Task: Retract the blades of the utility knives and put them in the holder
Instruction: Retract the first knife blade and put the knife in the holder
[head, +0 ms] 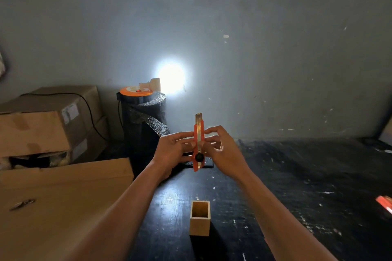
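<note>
knife: orange plastic utility knife with black round lock knob [198, 146], held upright in mid-air above the dark table [297, 176], blade tip still out at the top
long axis: near vertical, tip away from me, butt toward me
left hand [172, 150]: fingers pinch the knife's left edge
right hand [222, 148]: fingertips on its right edge; both hands clamp it, equally near
holder: small square open-topped wooden box [200, 220], directly below and nearer me, empty as far as I see, well apart from the knife
count: I see one knife in hand, one holder, one more orange object [385, 205] at right edge, likely a second knife
</note>
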Demonstrator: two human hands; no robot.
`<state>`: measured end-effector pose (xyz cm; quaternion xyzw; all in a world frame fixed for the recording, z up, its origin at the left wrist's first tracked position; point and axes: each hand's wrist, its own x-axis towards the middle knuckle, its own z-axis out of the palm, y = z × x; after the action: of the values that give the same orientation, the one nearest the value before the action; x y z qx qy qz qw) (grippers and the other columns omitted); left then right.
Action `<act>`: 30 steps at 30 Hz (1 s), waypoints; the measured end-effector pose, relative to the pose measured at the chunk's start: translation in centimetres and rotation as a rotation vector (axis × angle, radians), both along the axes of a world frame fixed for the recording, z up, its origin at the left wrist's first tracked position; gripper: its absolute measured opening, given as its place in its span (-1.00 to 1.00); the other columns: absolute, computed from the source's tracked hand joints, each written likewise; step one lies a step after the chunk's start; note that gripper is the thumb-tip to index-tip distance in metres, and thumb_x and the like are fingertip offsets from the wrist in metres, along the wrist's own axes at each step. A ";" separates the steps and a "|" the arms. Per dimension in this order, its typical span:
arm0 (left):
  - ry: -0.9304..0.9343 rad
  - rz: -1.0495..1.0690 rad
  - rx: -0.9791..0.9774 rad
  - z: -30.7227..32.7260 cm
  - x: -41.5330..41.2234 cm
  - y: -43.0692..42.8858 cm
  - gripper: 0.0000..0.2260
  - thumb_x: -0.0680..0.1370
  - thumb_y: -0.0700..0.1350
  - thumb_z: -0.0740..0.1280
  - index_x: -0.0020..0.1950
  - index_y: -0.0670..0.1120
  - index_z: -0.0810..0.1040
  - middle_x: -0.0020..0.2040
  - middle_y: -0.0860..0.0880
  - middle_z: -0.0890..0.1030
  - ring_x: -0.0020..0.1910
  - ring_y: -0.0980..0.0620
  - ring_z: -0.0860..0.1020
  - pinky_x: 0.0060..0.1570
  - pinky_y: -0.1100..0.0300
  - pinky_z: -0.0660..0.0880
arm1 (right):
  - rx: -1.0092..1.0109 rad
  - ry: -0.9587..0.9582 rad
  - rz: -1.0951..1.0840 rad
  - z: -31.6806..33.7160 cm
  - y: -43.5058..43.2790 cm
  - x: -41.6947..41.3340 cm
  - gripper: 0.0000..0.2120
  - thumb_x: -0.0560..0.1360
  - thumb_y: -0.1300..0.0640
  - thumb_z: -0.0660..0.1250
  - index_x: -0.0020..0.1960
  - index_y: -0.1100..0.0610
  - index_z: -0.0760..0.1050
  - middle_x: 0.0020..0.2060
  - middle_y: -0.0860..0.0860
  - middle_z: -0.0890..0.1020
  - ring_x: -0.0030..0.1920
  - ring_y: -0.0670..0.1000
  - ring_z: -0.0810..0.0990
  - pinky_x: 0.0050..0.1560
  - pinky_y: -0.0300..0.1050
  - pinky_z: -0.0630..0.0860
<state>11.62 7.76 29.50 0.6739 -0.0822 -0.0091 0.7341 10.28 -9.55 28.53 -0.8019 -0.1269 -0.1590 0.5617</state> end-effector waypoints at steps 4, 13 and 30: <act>0.023 0.003 0.053 -2.6 0.4 -0.2 -0.78 0.56 -0.38 0.41 0.19 -0.23 0.68 0.01 -0.22 0.78 -0.06 -0.19 0.78 -0.09 -0.07 0.72 | -0.041 0.016 -0.064 -0.8 0.0 1.4 -0.69 0.57 0.01 0.43 0.29 -0.03 0.53 0.00 -0.12 0.68 -0.11 -0.14 0.68 -0.09 -0.28 0.63; 0.224 0.040 0.063 -10.1 2.6 -0.5 -0.76 0.52 -0.32 0.49 0.16 -0.12 0.69 -0.06 -0.09 0.80 -0.07 -0.03 0.78 -0.08 0.07 0.71 | 0.084 0.129 -0.032 -6.7 -0.9 4.2 -0.82 0.55 0.13 0.45 0.15 0.05 0.59 -0.04 0.05 0.73 -0.03 0.05 0.74 -0.06 -0.05 0.72; 0.386 0.010 0.715 -27.7 4.6 -2.5 -0.07 0.37 -0.07 0.66 0.63 -0.06 0.26 0.53 -0.11 0.45 0.52 -0.12 0.40 0.48 -0.12 0.40 | -0.092 0.457 -0.124 -21.9 -0.8 9.4 -0.90 0.57 0.22 0.41 0.05 0.09 0.54 -0.08 0.01 0.69 -0.08 0.02 0.69 -0.17 -0.11 0.64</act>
<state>16.17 5.23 1.77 0.8730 0.0687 -0.1601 0.4556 19.71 -10.39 6.61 -0.8481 0.0456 -0.0016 0.5279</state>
